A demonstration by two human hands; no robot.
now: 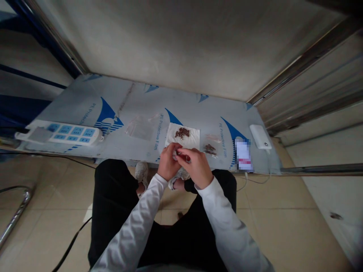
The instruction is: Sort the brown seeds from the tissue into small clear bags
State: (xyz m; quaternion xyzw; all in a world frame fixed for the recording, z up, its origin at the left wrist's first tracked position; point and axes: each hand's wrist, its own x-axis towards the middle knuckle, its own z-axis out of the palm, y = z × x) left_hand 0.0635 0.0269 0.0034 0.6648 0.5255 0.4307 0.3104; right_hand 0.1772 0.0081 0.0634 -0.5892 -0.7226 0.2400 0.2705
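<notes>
My left hand and my right hand meet at the table's near edge, fingers closed. Between the fingertips shows part of a small clear plastic bag, mostly hidden by the fingers. My right thumb and forefinger pinch close against it; whether a small piece is between them I cannot tell. Just beyond the hands, a pile of small brown metallic pieces lies on a white paper towel. To the right rests a clear bag with similar brown pieces in it.
Flat clear plastic bags lie left of the towel on the film-covered table. A white power strip occupies the left end. On the right are a phone and a white power bank with cables hanging over the edge.
</notes>
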